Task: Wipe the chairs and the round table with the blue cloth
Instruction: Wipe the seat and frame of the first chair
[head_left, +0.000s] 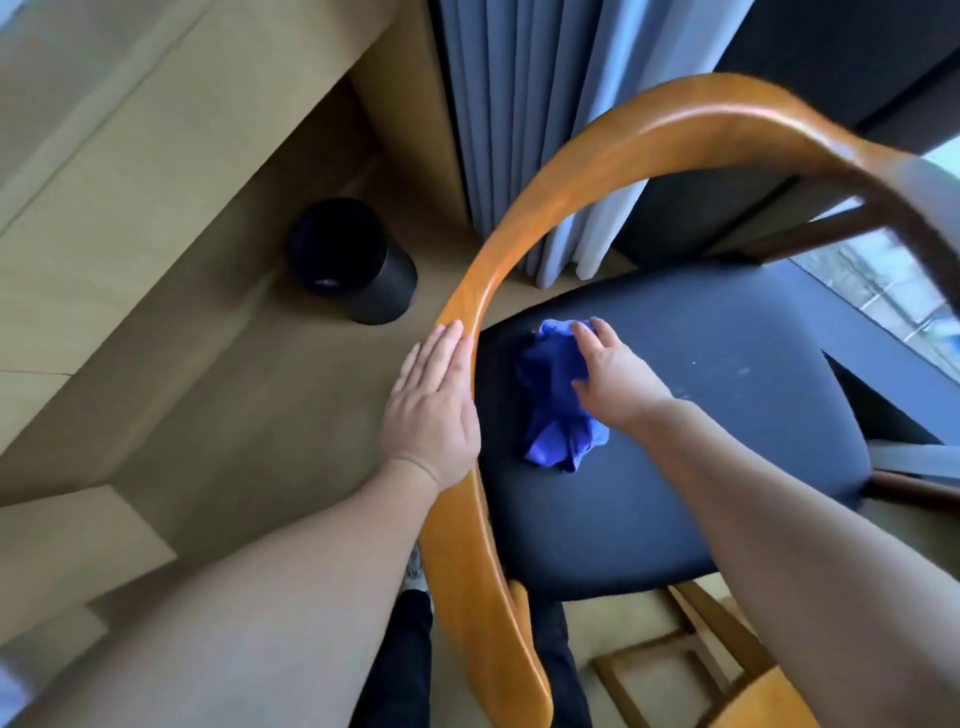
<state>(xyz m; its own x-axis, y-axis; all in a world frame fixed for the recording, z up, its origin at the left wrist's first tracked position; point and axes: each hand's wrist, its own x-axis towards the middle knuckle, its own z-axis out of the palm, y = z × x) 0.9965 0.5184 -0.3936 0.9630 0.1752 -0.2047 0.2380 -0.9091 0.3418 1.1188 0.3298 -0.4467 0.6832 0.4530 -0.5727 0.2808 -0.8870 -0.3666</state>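
A wooden chair with a curved orange backrest rail and a dark padded seat fills the middle of the head view. The blue cloth lies crumpled on the left part of the seat. My right hand presses flat on the cloth, fingers fairly straight over its upper edge. My left hand rests flat against the outer side of the rail, fingers straight and pointing away from me. The round table is not in view.
A black cylindrical bin stands on the beige floor to the left of the chair. Grey-blue curtains hang behind it. Wooden parts of a second chair show at the lower right. My legs are below the rail.
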